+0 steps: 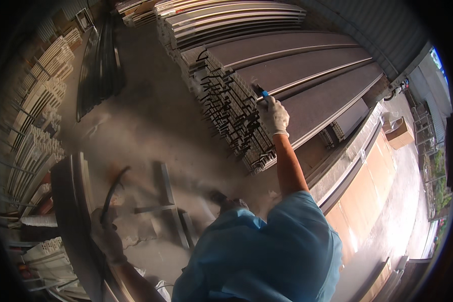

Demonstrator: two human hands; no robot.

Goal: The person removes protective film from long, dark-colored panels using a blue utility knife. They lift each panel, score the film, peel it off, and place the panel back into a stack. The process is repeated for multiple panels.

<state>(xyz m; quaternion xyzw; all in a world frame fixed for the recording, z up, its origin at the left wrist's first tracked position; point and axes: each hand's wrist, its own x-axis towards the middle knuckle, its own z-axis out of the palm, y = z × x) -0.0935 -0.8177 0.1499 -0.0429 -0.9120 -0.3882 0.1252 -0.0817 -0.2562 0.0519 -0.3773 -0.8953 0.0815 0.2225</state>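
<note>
My right hand (276, 117), in a white glove, reaches out over the ends of a stack of long brown panels (307, 75). It is closed on a small tool with a blue part (265, 94) and a dark tip; its exact kind is unclear. Many black strips stick out of the panel ends (231, 105) just left of that hand. Down at the lower left, my gloved left hand (107, 236) is closed round a curved black strip (115, 190). That hand is against a long dark panel with pale edges (68, 196).
Stacks of pale profiles (38, 100) line the left side. Long black bars (98, 70) lie on the floor beyond. A metal frame (168, 206) stands low in front of me. To the right are a long wrapped cardboard pack (365, 186) and an opened carton (400, 133).
</note>
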